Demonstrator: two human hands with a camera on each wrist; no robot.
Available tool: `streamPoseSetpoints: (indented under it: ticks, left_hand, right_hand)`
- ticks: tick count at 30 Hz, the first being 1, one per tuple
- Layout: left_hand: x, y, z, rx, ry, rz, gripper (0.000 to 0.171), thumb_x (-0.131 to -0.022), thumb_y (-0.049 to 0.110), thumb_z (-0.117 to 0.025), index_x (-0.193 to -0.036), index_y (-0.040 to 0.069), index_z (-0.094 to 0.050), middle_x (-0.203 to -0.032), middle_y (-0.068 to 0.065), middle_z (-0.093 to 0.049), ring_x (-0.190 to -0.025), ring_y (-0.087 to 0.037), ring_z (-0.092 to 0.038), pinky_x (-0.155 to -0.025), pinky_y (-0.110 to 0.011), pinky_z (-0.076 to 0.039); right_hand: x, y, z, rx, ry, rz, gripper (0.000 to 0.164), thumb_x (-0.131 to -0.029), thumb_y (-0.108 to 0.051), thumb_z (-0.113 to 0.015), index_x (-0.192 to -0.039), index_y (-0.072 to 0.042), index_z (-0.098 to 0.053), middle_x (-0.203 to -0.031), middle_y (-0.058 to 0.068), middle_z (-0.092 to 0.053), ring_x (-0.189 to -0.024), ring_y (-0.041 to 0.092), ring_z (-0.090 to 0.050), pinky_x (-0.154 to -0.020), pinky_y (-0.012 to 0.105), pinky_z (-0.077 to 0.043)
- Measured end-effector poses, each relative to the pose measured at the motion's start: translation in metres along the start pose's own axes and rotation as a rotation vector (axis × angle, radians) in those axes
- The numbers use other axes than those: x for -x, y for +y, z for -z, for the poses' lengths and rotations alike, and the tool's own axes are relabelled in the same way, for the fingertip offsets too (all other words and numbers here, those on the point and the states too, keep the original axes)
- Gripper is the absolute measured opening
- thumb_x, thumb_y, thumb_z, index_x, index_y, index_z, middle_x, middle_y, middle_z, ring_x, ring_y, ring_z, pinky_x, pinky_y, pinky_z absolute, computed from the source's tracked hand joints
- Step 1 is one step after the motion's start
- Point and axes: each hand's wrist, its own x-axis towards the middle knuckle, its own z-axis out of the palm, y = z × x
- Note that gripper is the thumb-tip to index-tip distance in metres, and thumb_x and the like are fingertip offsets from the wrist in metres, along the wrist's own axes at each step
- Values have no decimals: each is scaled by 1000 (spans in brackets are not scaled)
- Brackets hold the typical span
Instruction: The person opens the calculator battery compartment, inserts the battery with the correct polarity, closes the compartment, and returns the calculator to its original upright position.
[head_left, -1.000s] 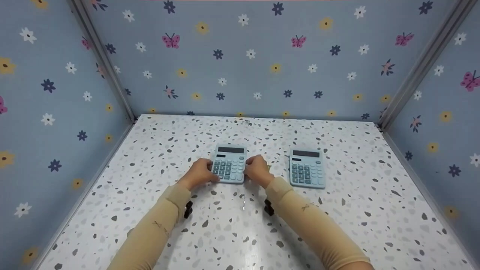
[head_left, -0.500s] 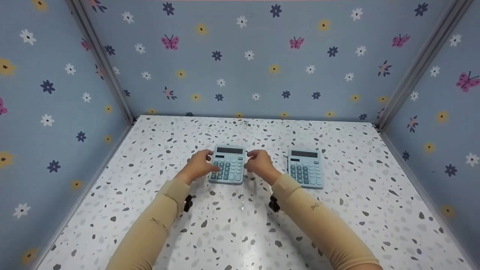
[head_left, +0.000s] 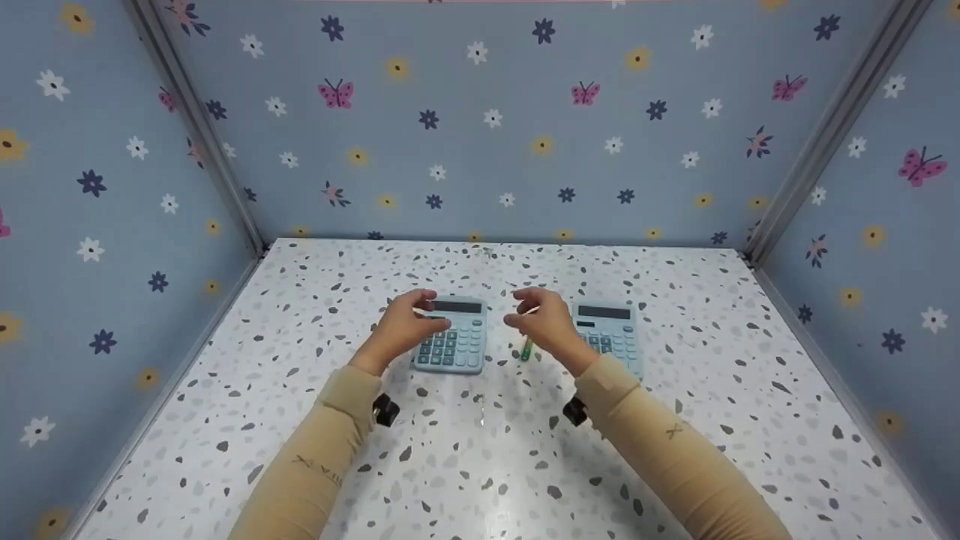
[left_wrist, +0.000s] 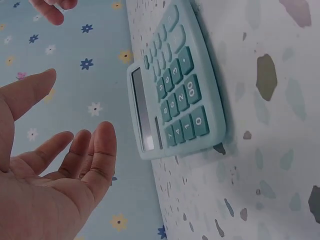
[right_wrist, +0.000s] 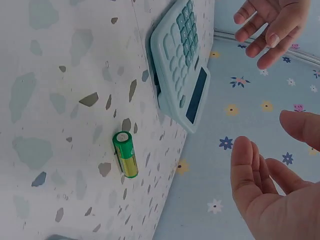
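A light blue calculator [head_left: 461,349] lies face up on the speckled table. My left hand [head_left: 397,327] hovers over its left side, thumb and fingers spread with nothing between them; in the left wrist view this hand [left_wrist: 65,175] is clearly apart from the calculator [left_wrist: 175,90]. My right hand [head_left: 551,324] is raised between that calculator and a second light blue calculator [head_left: 606,313], partly covering the second one. Its fingers are loosely bent and hold nothing. Below the right hand lies a green and yellow battery [head_left: 526,350], shown whole on the table in the right wrist view [right_wrist: 125,155].
Blue panels [head_left: 480,157] with flowers and butterflies stand behind the table and on both sides, joined by metal posts [head_left: 206,135]. A small black device [head_left: 385,410] sits under the left wrist, and another black device [head_left: 576,411] under the right.
Both hands have let go of the left calculator and risen from its sides. The right hand has shifted right, towards the second calculator, and the battery has come into view.
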Motion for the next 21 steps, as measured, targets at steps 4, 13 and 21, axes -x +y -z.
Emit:
streamPoseSetpoints:
  ticks: [4, 13, 21]
  left_hand:
    - [1, 5, -5, 21, 1, -25, 68, -98, 20, -80, -157, 1, -52, -150, -25, -59, -131, -40, -64, -111, -53, -57]
    - [7, 12, -21, 61, 10, -63, 64, -98, 18, -81, -154, 2, -55, -148, -26, -61, -128, -38, -65, -110, -52, -56]
    - [7, 18, -31, 85, 24, -82, 61, -99, 16, -79, -154, 4, -56, -147, -24, -62, -126, -35, -66, -109, -50, -58]
  right_hand:
    - [3, 1, 12, 3, 17, 26, 48, -97, -10, -79, -143, -1, -67, -117, 18, -66, -104, 27, -69, -88, 38, -63]
    - [7, 13, 36, -17, 63, 19, 49, -98, -12, -78, -144, 0, -66, -120, 19, -66, -108, 29, -68, -87, 32, -64]
    - [11, 26, 54, -32, 75, -12, 46, -99, -14, -77, -141, 0, -66, -115, 13, -66, -100, 19, -66, -84, 26, -61]
